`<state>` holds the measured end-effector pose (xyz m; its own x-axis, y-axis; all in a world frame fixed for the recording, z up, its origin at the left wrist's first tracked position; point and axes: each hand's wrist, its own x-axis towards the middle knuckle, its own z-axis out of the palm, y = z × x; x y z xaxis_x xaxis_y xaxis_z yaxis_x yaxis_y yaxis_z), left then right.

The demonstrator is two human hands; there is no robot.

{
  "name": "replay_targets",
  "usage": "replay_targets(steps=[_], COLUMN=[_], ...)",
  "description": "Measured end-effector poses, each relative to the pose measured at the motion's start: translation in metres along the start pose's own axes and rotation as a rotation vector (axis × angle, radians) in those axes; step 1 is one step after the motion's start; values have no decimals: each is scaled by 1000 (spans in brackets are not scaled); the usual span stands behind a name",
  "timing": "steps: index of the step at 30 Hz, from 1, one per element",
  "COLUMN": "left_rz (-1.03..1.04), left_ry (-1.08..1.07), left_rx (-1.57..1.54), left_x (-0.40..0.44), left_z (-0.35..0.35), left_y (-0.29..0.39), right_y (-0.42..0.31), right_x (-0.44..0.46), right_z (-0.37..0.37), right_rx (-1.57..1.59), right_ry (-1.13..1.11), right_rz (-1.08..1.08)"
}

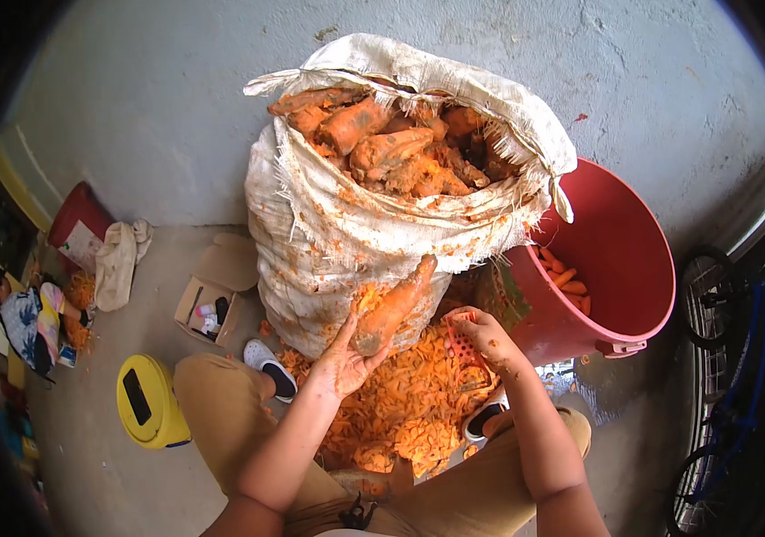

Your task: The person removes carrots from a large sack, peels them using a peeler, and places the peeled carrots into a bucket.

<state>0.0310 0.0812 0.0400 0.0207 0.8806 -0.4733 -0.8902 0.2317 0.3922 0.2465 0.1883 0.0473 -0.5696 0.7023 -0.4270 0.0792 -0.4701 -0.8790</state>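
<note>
With the left hand [345,365] curled around the lower end of a large dirt-streaked carrot [398,304], holding it aslant before the white sack [297,268]; with the right hand [484,336] closed on a red tool [464,343]. Judging by the rough carrots [391,154] heaped in the sack, against only some smooth carrots [570,285] low in the red tub [624,255], apparently far from finished, despite thick peelings [400,416] piled below.

Round yellow container [167,421] on concrete floor [123,349], dark rectangular object [137,396] on top. Open cardboard box [187,313] nearby, small bottles and dark items inside. Farther left, red bucket [72,211] with whitish label, pale cloth [116,267] beside it; another person [23,320] near. Blue-framed bicycle [752,358] far right. Grey-blue wall [177,116] behind.
</note>
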Motion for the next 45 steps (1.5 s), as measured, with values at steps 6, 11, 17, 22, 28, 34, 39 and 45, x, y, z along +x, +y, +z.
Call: replay_targets(steps=[6,11,17,22,28,34,39,45], left_rz=[21,15,5,-2,-7,88,180,155], left_ry=[-20,-23,8,-11,-51,-51,-40,48], left_rx=[-28,-23,-100,-134,-158,-172,7,-73], left_x=[-1,0,8,13,12,19,17,18], left_z=[6,9,21,21,26,29,26,34], left_y=[-1,-3,-17,-21,-23,-24,-24,-29], right_y=[1,0,-2,-14,-9,-8,-11,-7], right_x=[1,0,-10,-28,-29,-36,-33,-33], right_z=[-1,7,23,41,43,54,48,48], right_rx=[78,76,-36,-348,-615,-838,-820,-1037], right_ry=[-21,17,-186,-270,-223,-123,-125,-136], right_rz=[-4,-54,-275,-292,-541,-674,-671,-693])
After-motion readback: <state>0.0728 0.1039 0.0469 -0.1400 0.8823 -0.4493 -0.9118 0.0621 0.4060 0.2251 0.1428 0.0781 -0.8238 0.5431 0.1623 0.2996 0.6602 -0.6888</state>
